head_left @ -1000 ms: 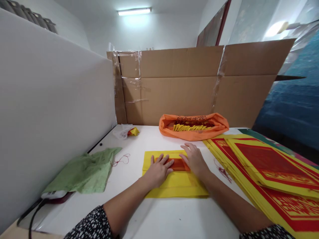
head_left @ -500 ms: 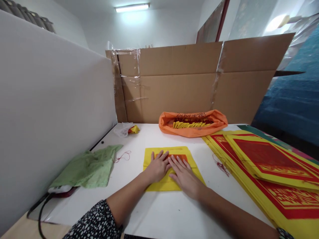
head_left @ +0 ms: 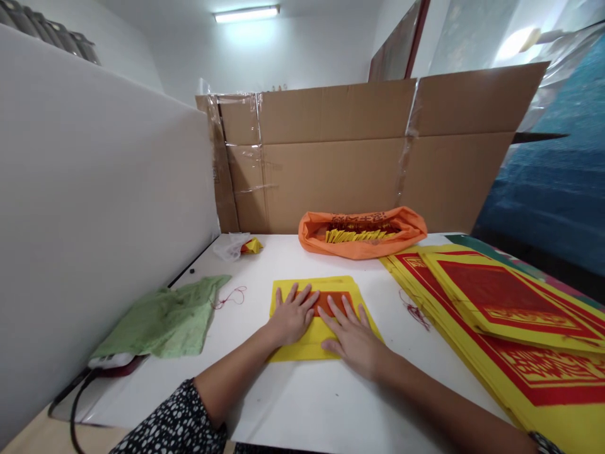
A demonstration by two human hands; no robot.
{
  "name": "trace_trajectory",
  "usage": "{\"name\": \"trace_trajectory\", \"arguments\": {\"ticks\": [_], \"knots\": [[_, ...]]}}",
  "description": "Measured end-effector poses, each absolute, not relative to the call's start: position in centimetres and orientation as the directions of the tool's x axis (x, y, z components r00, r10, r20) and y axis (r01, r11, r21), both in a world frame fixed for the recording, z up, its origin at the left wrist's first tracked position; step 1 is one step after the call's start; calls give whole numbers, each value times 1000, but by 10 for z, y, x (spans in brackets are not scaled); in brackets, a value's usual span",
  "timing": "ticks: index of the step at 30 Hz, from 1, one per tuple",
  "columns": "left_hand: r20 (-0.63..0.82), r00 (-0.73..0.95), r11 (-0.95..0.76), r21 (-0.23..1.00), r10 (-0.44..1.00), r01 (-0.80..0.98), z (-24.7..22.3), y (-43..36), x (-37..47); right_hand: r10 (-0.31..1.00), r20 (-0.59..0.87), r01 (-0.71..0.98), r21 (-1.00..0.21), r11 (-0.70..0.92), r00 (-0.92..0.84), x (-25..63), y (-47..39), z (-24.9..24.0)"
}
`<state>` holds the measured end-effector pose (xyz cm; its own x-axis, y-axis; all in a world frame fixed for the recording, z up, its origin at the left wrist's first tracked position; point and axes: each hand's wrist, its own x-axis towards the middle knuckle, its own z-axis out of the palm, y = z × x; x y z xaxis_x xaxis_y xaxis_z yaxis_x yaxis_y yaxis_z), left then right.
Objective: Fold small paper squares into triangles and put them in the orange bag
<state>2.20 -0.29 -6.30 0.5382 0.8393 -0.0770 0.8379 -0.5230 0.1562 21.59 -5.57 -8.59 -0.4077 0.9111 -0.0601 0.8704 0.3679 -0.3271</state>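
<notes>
A yellow sheet (head_left: 302, 350) with an orange-red patch lies flat on the white table in front of me; a fold or crease runs across it. My left hand (head_left: 292, 315) rests palm down on its left half, fingers stretched out and reaching onto the patch. On the right half, my right hand (head_left: 352, 337) lies flat with fingers spread and thumb pointing left. Both hands touch the sheet without gripping it. Part of the patch is hidden beneath the fingers.
At right lies a stack of yellow-and-red printed sheets (head_left: 513, 302), with red threads (head_left: 416, 312) beside it. Behind is an orange cloth bag (head_left: 350, 252) holding folded yellow pieces. A green cloth (head_left: 165, 315) lies left; a cardboard panel (head_left: 331, 176) stands behind.
My hands have moved slightly apart on the yellow sheet, and the right fingers have spread wider. More of the orange-red patch shows between them. The whole view has shifted a little.
</notes>
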Motion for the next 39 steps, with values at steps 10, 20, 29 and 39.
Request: {"name": "trace_trajectory", "arguments": {"ticks": [10, 20, 29, 39], "knots": [[-88, 503, -490, 138, 860, 861, -62, -5, -37, 904, -122, 859, -384, 338, -410, 267, -60, -81], [116, 843, -827, -165, 525, 537, -33, -12, -25, 811, 307, 800, -199, 566, -498, 197, -29, -62], [176, 838, -839, -92, 516, 536, -59, -36, -27, 600, 280, 548, -247, 799, -749, 232, -8, -81], [177, 682, -695, 15, 710, 719, -57, -29, -32, 619, 383, 505, -363, 783, -686, 207, -35, -85]]}}
